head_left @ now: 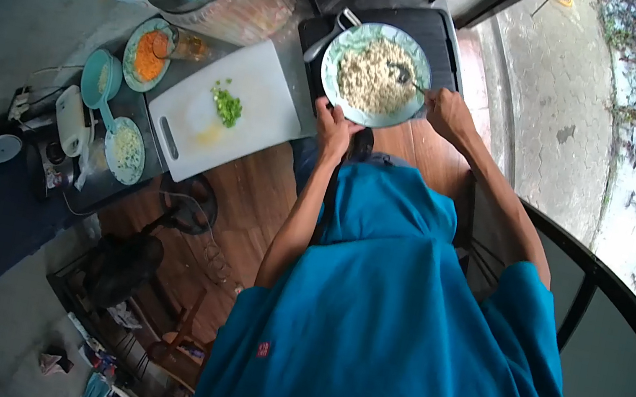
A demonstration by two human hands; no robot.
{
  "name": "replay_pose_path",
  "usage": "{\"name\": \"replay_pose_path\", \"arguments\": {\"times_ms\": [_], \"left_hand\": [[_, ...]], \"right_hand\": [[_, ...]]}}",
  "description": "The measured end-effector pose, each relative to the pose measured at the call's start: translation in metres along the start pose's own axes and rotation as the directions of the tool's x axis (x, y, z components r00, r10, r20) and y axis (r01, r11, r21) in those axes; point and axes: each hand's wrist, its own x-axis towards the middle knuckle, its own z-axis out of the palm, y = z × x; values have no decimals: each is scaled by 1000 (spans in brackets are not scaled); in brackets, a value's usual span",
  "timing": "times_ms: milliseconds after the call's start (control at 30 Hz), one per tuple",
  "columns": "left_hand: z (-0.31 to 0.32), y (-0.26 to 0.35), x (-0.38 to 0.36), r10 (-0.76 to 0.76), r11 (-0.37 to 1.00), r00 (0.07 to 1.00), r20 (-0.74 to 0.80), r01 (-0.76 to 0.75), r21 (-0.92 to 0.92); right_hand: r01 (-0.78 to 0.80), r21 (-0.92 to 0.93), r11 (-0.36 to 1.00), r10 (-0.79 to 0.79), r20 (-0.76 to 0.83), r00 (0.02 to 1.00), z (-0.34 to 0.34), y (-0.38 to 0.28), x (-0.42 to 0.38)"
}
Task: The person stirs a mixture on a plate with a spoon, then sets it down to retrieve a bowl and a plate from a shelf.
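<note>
Pale-green plate point(328, 73) contains crumbled pale food point(369, 80); it lies just left of the right hand point(450, 115), which grips a dark spoon point(402, 73), long axis running left into the food; left hand point(334, 131) holds the near-left rim; farther left, a dish point(129, 56) contains orange shreds point(148, 55); cutting board point(261, 95) bears chopped greens point(227, 107).

A round plate point(370, 119) with a pale green patterned rim sits near the top middle of the view, heaped with cream-coloured, crumbly food point(368, 84). A dark spoon point(402, 75) rests its bowl in the food, handle reaching over the plate's right edge.
</note>
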Motion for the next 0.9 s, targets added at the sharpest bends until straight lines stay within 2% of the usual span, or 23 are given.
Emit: {"name": "replay_pose_path", "arguments": {"times_ms": [67, 133, 200, 233, 267, 333, 367, 433, 500, 567, 667, 700, 733, 833, 900], "left_hand": [[-2, -9, -1, 11, 1000, 1000, -15, -11, -6], [0, -5, 0, 30, 999, 1000, -4, -30, -10], [1, 4, -8, -31, 999, 999, -20, 32, 37], [0, -3, -5, -14, 1000, 1000, -8, 14, -16], [-5, -11, -10, -24, 1000, 1000, 1, 24, -8], [-1, -11, -2, 8, 997, 1000, -1, -8, -70], [-1, -13, -2, 11, 997, 1000, -13, -11, -70], [-3, -8, -4, -13, 999, 1000, -16, 12, -34], [-2, -6, -4, -41, 999, 999, -12, 41, 4], [-3, -8, -6, -5, 1000, 1000, 24, 5, 3], [2, 1, 2, 6, 1000, 1000, 25, -5, -15], [-4, -2, -7, -19, 1000, 1000, 18, 20, -12], [-2, -2, -6, -10, 1000, 1000, 18, 10, -15], [-4, -4, -7, -35, 997, 999, -10, 34, -68], [-4, -7, -5, -37, 996, 999, 8, 37, -84]], "right_hand": [[-1, 10, 1000, 1, 65, 998, -11, 5, 9], [59, 1, 998, -59, 39, 998, -35, -5, 12], [61, -31, 998, -62, -16, 998, -33, -5, 15], [102, -98, 990, -105, -19, 994, -21, -7, 13], [74, -119, 990, -71, 29, 997, 5, -1, 12], [57, -140, 988, -43, 105, 994, -9, -14, 13], [29, -100, 995, -24, 47, 999, -11, -12, 16], [70, -61, 996, -69, 29, 997, -33, -24, 16], [84, -47, 995, -84, 5, 996, -26, -20, 16], [80, -80, 994, -70, 117, 991, 5, -2, 15], [52, -86, 995, -49, 34, 998, -14, -6, 15], [38, -123, 992, -30, 67, 997, -24, -8, 15], [102, -124, 987, -100, 18, 995, -32, -4, 15], [61, -156, 986, -69, -48, 996, -48, -7, 14], [21, -276, 961, -65, -154, 986, -50, -7, 13]]}}
